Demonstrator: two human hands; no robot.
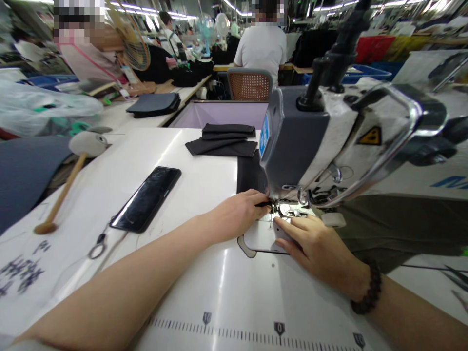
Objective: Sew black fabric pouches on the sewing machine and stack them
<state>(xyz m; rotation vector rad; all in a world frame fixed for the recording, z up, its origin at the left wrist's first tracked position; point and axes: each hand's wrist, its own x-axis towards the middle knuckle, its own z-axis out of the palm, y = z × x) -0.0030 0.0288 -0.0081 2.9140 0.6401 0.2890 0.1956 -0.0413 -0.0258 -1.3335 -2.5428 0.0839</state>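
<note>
A sewing machine (292, 141) stands before me, its needle and presser foot (274, 207) low over the lit metal plate (261, 234). Close at the left of the foot is my left hand (243, 212), its fingers closed on a small edge of black fabric (262, 204). Most of that edge is hidden by the fingers and the foot. My right hand (310, 239), with a dark bead bracelet (369, 287) at the wrist, rests on the plate just right of the needle, fingers stretched out. Behind my left hand, a dark fabric panel (250, 173) lies on the table.
Folded black pieces (224, 139) lie at the table's back edge. A phone (146, 200) with a ring strap and a wooden-handled mallet (68, 190) lie left. Olive-dark cloth (405, 229) is under the machine arm. A ruler scale (241, 334) marks the front. Other people sit beyond.
</note>
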